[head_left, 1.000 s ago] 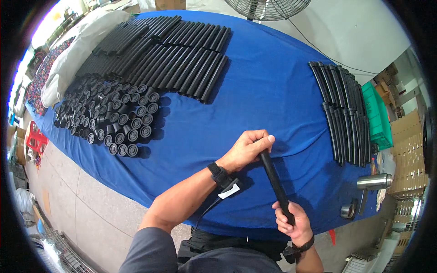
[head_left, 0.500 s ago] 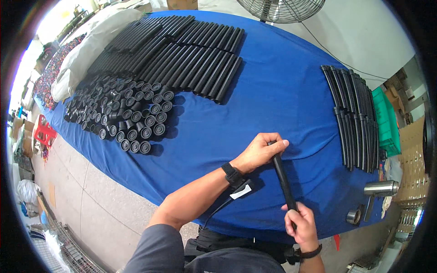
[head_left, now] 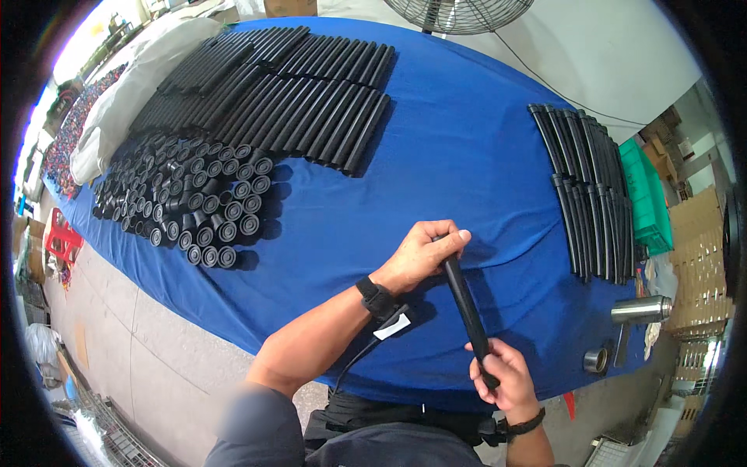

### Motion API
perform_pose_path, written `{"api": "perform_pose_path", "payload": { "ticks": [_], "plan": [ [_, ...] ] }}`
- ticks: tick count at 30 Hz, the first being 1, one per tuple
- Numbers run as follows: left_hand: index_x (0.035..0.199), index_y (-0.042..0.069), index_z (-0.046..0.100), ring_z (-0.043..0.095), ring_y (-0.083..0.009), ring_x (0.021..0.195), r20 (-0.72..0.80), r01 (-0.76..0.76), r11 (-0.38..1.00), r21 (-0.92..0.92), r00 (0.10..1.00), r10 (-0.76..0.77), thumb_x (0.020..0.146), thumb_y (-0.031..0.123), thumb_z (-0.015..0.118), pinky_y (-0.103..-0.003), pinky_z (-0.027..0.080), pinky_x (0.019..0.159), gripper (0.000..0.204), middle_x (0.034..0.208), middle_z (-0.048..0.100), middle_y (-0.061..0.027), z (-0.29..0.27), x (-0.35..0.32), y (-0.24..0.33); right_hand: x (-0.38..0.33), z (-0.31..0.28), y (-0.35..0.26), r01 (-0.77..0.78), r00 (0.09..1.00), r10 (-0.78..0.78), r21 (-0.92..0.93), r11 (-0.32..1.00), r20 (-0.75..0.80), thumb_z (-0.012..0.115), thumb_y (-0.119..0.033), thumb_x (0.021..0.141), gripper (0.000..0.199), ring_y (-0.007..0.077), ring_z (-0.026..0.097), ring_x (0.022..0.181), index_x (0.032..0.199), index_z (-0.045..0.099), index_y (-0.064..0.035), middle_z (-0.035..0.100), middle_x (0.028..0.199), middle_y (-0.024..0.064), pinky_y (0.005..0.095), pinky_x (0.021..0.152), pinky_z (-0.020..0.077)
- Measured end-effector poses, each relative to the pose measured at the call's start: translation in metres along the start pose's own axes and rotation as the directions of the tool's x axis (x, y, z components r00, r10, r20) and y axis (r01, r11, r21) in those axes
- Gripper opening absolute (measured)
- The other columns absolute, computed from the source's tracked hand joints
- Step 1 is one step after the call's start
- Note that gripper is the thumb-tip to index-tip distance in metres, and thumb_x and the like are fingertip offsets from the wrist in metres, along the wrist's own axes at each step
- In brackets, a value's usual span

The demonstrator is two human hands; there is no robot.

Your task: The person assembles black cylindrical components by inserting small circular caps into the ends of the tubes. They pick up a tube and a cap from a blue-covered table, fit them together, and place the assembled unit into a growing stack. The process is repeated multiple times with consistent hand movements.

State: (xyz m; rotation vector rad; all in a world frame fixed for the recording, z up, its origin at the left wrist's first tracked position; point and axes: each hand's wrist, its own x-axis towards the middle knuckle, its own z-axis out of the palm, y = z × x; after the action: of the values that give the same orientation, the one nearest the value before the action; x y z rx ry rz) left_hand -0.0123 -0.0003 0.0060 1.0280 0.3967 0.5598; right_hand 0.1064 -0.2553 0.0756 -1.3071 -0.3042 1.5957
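Observation:
A black tube slants over the blue cloth between my hands. My left hand is closed around its far upper end, the thumb lying across the top. Around the near lower end, close to the table's front edge, the fingers of my right hand are wrapped. To the left lies a cluster of round black end caps, many with ringed faces turned up. Behind them are rows of plain black tubes. On the right, black tubes with wider collared ends lie in two stacked rows.
The blue cloth covers the table. A steel flask and a metal ring-shaped piece sit at the right edge, near a green crate. A fan stands behind, a white sack at the far left, a red stool below.
The whole scene has shifted slightly left in view. Both hands keep hold of the tube, and my right hand's fingers have shifted a little around its lower end.

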Motion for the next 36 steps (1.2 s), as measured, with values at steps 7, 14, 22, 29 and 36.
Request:
{"api": "perform_pose_path", "payload": {
  "ticks": [7, 14, 22, 29, 36],
  "plan": [
    [0.081, 0.011, 0.063, 0.039, -0.0021, 0.052, 0.011, 0.083, 0.995, 0.063, 0.996, -0.084, 0.103, 0.035, 0.064, -0.022, 0.027, 0.045, 0.033, 0.066, 0.052, 0.0066, 0.001, 0.003, -0.001, 0.002, -0.004, 0.009, 0.081, 0.969, -0.199, -0.564, 0.822, -0.150, 0.064, -0.017, 0.101, 0.026, 0.0049, 0.050, 0.049, 0.119, 0.062, 0.0024, 0.063, 0.076, 0.0045, 0.0206, 0.041, 0.0383],
    [0.082, 0.010, 0.063, 0.039, -0.0025, 0.051, 0.076, 0.065, 0.997, -0.044, 0.995, -0.061, 0.102, 0.035, 0.065, -0.023, 0.027, 0.045, 0.032, 0.065, 0.052, 0.0065, -0.002, 0.000, -0.002, 0.000, -0.009, 0.004, -0.115, 0.989, 0.095, 0.191, 0.975, 0.112, 0.067, -0.015, 0.099, 0.028, 0.0051, 0.050, 0.048, 0.120, 0.062, 0.0013, 0.064, 0.076, 0.0030, 0.0211, 0.040, 0.0380],
    [0.083, 0.009, 0.064, 0.044, -0.0043, 0.052, 0.004, 0.040, 0.999, -0.028, 0.999, -0.040, 0.103, 0.029, 0.064, -0.021, 0.032, 0.045, 0.028, 0.068, 0.056, 0.0038, -0.002, -0.002, 0.001, 0.004, -0.016, 0.003, -0.091, 0.980, 0.064, 0.137, 0.986, 0.190, 0.063, -0.025, 0.104, 0.039, 0.0085, 0.053, 0.050, 0.130, 0.055, 0.0029, 0.066, 0.087, 0.0108, 0.0207, 0.040, 0.0365],
    [0.081, 0.007, 0.062, 0.042, -0.0046, 0.052, -0.034, 0.105, 0.994, 0.029, 0.994, -0.104, 0.102, 0.029, 0.066, -0.022, 0.028, 0.045, 0.030, 0.068, 0.054, 0.0026, 0.004, 0.001, 0.007, 0.002, -0.010, 0.007, 0.107, 0.965, -0.240, -0.682, 0.723, -0.104, 0.066, -0.017, 0.102, 0.026, 0.0042, 0.049, 0.048, 0.119, 0.060, 0.0020, 0.063, 0.079, 0.0042, 0.0197, 0.042, 0.0377],
    [0.082, 0.009, 0.064, 0.039, -0.0024, 0.052, -0.027, 0.088, 0.996, -0.019, 0.996, -0.088, 0.100, 0.026, 0.069, -0.021, 0.027, 0.045, 0.025, 0.067, 0.054, 0.0048, 0.002, 0.002, 0.000, 0.003, -0.016, 0.005, -0.058, 0.995, 0.068, -0.135, 0.989, 0.073, 0.064, -0.023, 0.103, 0.035, 0.0043, 0.053, 0.051, 0.127, 0.058, 0.0025, 0.065, 0.081, 0.0082, 0.0199, 0.042, 0.0401]
  ]
}}
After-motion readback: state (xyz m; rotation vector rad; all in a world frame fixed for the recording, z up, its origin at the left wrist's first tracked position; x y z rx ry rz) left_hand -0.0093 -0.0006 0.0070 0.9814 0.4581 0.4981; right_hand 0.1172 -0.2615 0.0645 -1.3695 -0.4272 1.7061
